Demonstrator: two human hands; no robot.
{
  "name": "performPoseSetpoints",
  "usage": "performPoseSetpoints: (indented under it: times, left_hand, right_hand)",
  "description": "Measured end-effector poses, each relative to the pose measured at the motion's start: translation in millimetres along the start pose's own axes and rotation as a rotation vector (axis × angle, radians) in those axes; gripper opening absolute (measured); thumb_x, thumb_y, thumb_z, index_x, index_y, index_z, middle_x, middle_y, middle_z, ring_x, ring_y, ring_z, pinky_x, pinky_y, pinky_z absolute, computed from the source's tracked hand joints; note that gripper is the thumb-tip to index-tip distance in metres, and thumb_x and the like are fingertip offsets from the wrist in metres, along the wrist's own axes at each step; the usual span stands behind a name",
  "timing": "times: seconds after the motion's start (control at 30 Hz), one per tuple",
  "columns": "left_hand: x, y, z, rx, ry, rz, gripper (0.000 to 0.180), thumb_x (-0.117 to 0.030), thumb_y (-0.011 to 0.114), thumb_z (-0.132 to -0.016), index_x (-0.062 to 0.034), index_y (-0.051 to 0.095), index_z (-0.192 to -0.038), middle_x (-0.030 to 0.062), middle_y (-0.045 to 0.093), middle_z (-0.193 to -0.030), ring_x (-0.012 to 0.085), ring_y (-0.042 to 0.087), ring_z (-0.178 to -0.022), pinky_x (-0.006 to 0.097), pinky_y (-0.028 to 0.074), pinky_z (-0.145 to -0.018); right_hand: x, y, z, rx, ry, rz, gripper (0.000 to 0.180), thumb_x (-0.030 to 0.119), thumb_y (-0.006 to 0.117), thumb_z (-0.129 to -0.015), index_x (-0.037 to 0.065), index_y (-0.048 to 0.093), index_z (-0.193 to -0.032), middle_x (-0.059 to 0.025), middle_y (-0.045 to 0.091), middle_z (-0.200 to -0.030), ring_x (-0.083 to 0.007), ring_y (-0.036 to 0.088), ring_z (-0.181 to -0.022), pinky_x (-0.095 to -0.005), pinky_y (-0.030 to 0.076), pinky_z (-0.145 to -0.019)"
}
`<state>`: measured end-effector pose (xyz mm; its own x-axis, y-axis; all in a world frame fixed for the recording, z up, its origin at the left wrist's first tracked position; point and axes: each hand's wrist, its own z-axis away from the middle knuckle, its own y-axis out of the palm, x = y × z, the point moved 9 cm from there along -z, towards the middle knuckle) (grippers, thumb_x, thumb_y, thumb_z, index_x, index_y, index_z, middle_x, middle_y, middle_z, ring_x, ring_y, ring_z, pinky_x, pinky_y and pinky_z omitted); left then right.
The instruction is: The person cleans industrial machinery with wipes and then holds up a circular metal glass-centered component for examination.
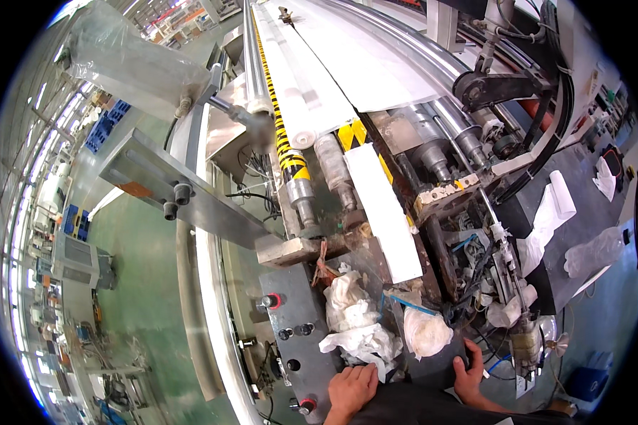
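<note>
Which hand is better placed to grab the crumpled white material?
Probably the left hand: it lies beside the crumpled white material, while the right hand is nearer the round white bundle.

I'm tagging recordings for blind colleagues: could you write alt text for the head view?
A person's bare left hand rests beside crumpled white sheeting; the bare right hand is near a round, whitish bundle. Ahead, a broad white sheet stretches along silver metal rollers.

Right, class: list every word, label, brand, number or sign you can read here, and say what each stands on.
No words, brands or numbers can be read.
Striped bar: yellow-and-black warning stripes, no readable lettering.
Small white tag at lower right: too small to read.
Dark panel: any markings by its knobs are too small.
</note>
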<state>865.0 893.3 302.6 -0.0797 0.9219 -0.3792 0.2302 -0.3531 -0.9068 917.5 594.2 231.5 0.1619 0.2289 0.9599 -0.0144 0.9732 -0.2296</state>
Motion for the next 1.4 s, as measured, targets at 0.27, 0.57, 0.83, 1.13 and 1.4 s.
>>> performPoseSetpoints:
  times: [0.27, 0.57, 0.83, 1.13, 1.4]
  left_hand:
    - [-6, -8, -2, 0.021, -0.005, 0.001, 0.007, -0.023, 0.075, -0.081, -0.0175, 0.07, -0.083, -0.001, 0.064, -0.071, 0.0185, 0.062, -0.064, 0.033, 0.048, -0.055]
    - [-6, -6, 0, 0.016, -0.019, 0.068, 0.011, -0.02, 0.071, -0.084, -0.0127, 0.065, -0.079, 0.0043, 0.062, -0.073, 0.0241, 0.063, -0.07, 0.037, 0.051, -0.06]
    - [-9, -10, -1, -0.021, -0.018, 0.076, 0.011, -0.02, 0.071, -0.084, -0.0125, 0.065, -0.079, 0.0046, 0.063, -0.073, 0.0244, 0.064, -0.07, 0.038, 0.051, -0.06]
    - [-9, -11, -1, 0.011, -0.023, 0.062, 0.009, -0.02, 0.071, -0.084, -0.0129, 0.066, -0.081, 0.0042, 0.064, -0.075, 0.0239, 0.064, -0.071, 0.037, 0.051, -0.06]
    - [-11, -12, -1, -0.042, 0.01, 0.019, 0.008, -0.021, 0.074, -0.082, -0.0155, 0.069, -0.084, 0.0017, 0.064, -0.073, 0.0212, 0.062, -0.066, 0.034, 0.049, -0.057]
  right_hand:
    - [6, 2, -1, -0.001, -0.023, -0.003, 0.043, 0.01, 0.064, -0.089, -0.002, 0.051, -0.127, -0.0166, 0.052, -0.134, -0.0268, 0.051, -0.124, -0.0386, 0.037, -0.109]
    - [-2, 0, 2, 0.016, 0.057, -0.022, 0.049, 0.015, 0.065, -0.092, -0.002, 0.047, -0.135, -0.014, 0.053, -0.132, -0.0238, 0.05, -0.124, -0.0367, 0.036, -0.109]
    - [3, 1, 1, 0.017, 0.027, -0.051, 0.05, 0.016, 0.066, -0.091, -0.002, 0.048, -0.134, -0.0143, 0.053, -0.134, -0.0246, 0.051, -0.124, -0.0371, 0.037, -0.109]
    - [6, 1, 1, 0.021, 0.044, -0.025, 0.05, 0.017, 0.066, -0.09, -0.002, 0.049, -0.133, -0.0145, 0.054, -0.132, -0.0248, 0.052, -0.123, -0.0376, 0.037, -0.108]
    - [8, 0, 2, 0.027, 0.02, 0.014, 0.049, 0.014, 0.065, -0.091, -0.002, 0.049, -0.134, -0.014, 0.054, -0.131, -0.0241, 0.052, -0.123, -0.0366, 0.037, -0.108]
